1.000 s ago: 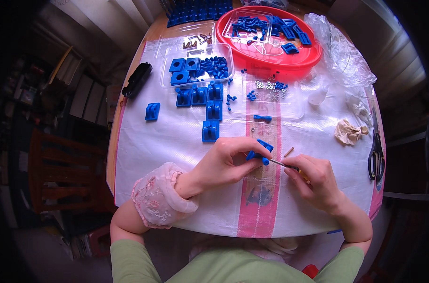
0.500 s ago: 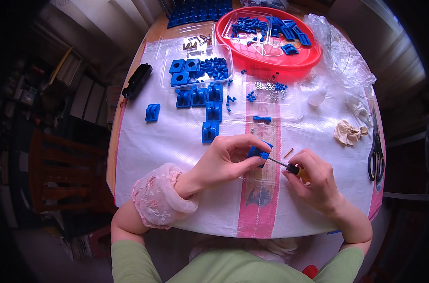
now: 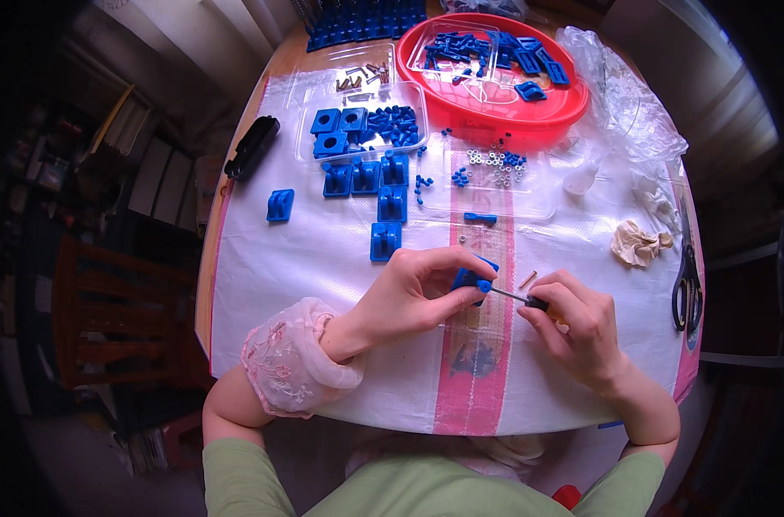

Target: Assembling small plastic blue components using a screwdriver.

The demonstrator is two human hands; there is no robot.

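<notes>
Between thumb and fingers, my left hand [image 3: 422, 289] grips a small blue plastic part [image 3: 466, 278], partly hidden by the fingers. My right hand [image 3: 577, 323] is closed round the handle of a screwdriver [image 3: 506, 295], black and yellow where it shows. The screwdriver's thin metal shaft points left, its tip at a round blue knob on the part. A brass-coloured screw [image 3: 528, 279] lies on the cloth just beyond my right hand. Farther off, a slim blue piece [image 3: 480, 218] and a tiny ring [image 3: 462, 239] rest on the striped band.
Several blue blocks [image 3: 387, 241] stand left of centre, by a clear tray [image 3: 302, 142] of blue parts. A red basin [image 3: 443, 108] holds more blue pieces. White nuts [image 3: 478, 157] lie mid-table. At right are crumpled tissue [image 3: 639, 243] and scissors [image 3: 687, 289]; a black case [image 3: 252, 148] lies left.
My right hand has turned slightly on the screwdriver, and less of the yellow handle shows. My left hand and the blue part have stayed in place.
</notes>
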